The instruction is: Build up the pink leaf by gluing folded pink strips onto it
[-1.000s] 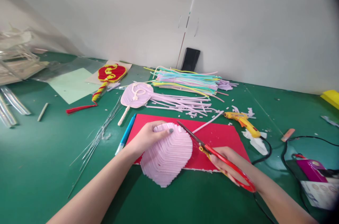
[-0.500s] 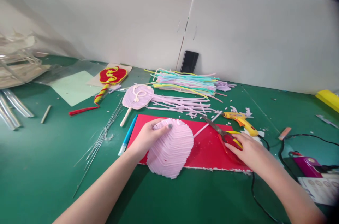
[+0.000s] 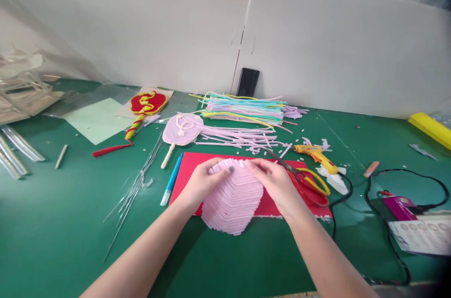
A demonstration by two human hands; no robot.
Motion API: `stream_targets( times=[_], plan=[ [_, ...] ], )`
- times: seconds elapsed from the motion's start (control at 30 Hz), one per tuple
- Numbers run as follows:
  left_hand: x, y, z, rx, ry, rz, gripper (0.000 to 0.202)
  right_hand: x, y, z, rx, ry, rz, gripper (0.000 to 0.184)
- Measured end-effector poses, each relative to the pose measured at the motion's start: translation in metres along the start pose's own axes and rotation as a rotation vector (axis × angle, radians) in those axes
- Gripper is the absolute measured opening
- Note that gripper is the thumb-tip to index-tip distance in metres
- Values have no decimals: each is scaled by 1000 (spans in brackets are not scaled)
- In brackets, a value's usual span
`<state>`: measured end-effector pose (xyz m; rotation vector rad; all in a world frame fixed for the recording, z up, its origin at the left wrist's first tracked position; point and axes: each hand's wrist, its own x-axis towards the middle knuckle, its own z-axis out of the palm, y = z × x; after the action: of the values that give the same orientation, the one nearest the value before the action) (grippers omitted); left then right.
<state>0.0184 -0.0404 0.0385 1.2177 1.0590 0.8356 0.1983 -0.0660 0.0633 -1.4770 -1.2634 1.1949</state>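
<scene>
A pale pink leaf-shaped fan panel (image 3: 232, 199), made of pipe cleaner strips laid in a V pattern, is held over the front edge of a red board (image 3: 192, 164). My left hand (image 3: 206, 180) grips its upper left edge, thumb on top. At the upper right edge, the fingers of my right hand (image 3: 269, 176) are pinched on the panel; whether a small loose strip is also between them I cannot tell. Scissors (image 3: 308, 178) with red and yellow handles lie on the board, just right of my right hand, their blades partly behind it.
Behind the board lie a finished pink fan (image 3: 183, 129), pink pipe cleaners (image 3: 239, 136) and a multicoloured bundle (image 3: 246, 109). A yellow glue gun (image 3: 319, 157) with a black cord is at right. Left are thin wires (image 3: 136, 190), a blue pen (image 3: 172, 178) and a red-yellow fan (image 3: 148, 102).
My right hand has let go of the scissors, leaving them on the board, and moved left to the panel's top edge. My left hand still holds the panel.
</scene>
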Motion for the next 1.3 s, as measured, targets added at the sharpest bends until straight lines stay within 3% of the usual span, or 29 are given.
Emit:
stream_targets(
  times=[0.3, 0.73, 0.97, 1.3],
  plan=[
    [0, 2, 0, 159, 54, 195, 29, 2, 6, 8, -27, 45, -33, 38],
    [1, 4, -1, 250, 100, 207, 19, 1, 9, 10, -90, 6, -95, 32],
    [0, 5, -1, 270, 120, 240, 15, 3, 11, 11, -192, 45, -211, 24],
    [0, 3, 0, 261, 112, 313, 10, -1, 8, 13, -253, 80, -261, 15]
  ],
)
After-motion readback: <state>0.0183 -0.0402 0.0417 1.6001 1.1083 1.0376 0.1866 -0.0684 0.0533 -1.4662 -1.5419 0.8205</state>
